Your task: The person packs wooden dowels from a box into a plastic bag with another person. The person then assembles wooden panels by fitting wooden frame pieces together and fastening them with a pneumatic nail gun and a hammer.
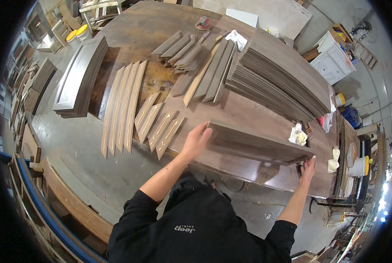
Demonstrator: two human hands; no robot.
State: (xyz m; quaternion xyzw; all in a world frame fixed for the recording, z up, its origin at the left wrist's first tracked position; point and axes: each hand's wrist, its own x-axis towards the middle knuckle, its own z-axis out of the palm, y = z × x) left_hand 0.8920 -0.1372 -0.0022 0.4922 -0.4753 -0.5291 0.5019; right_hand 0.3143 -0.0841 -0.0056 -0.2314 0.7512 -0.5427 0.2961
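A long dark-stained wooden board lies on edge across the near side of the brown workbench. My left hand grips its left end. At its right end, near the bench edge, my right hand holds the board. Just left of my left hand lie short pale wood strips with wavy glue lines. Beyond them are longer pale strips laid side by side.
A tall stack of dark boards sits behind the held board. More dark strips fan out mid-bench. Curved dark mouldings are stacked at left. A crumpled rag, yellow-lidded tubs and a white cabinet are around.
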